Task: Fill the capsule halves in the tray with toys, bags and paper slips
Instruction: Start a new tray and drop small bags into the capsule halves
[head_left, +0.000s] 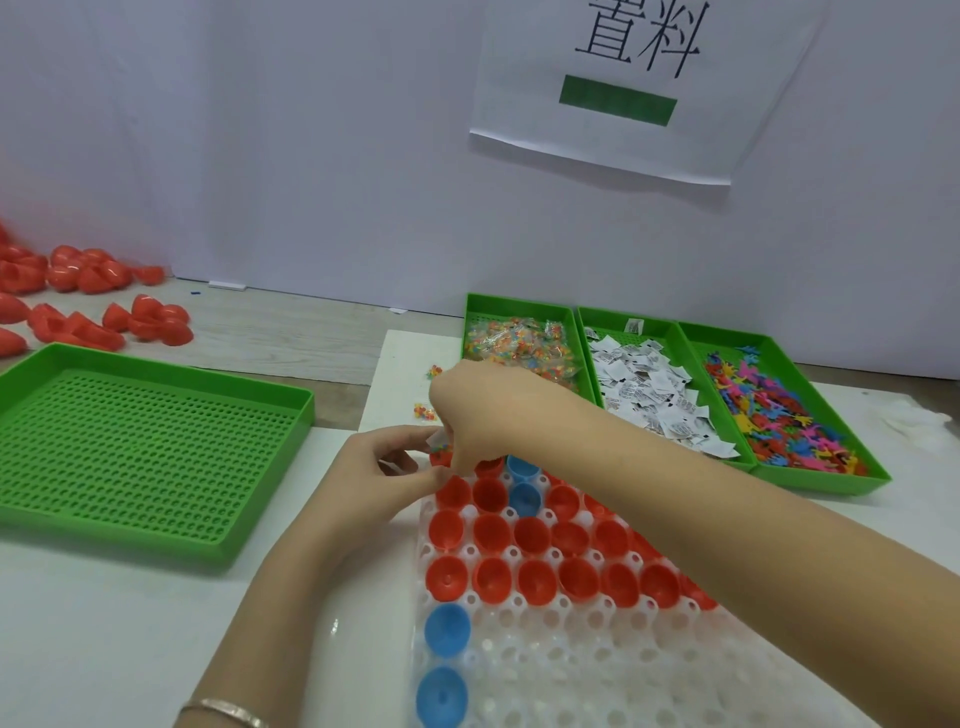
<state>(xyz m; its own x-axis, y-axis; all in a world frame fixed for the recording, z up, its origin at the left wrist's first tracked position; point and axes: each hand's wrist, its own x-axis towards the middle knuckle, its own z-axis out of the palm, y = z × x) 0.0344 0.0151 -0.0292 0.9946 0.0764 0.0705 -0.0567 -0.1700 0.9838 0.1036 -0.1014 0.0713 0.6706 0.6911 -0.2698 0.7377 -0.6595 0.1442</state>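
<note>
Loose red capsule halves lie heaped on the wooden surface at ten o'clock, just beyond a green perforated tray that sits at nine o'clock. At the centre, a person's left hand, a thin bracelet on its wrist, reaches in from six o'clock; its fingers are curled and pinch a small clear bag of coloured bits over the far-left corner of the white capsule tray. That tray runs from the centre to five o'clock, holding rows of open red capsule halves, with blue capsule halves down its left edge and two more in its far rows. The right hand crosses in from four o'clock above the tray, fingers bunched and pointing down at the corner half right beside the bag; whether they grasp anything cannot be told. Two more small bags lie loose on the white mat at eleven o'clock of the hands. At two o'clock, three green bins stand side by side against the white wall: the first bin holds clear bags, the middle bin folded paper slips, the right bin flat coloured toys. A printed paper sign hangs on the wall at one o'clock.
</note>
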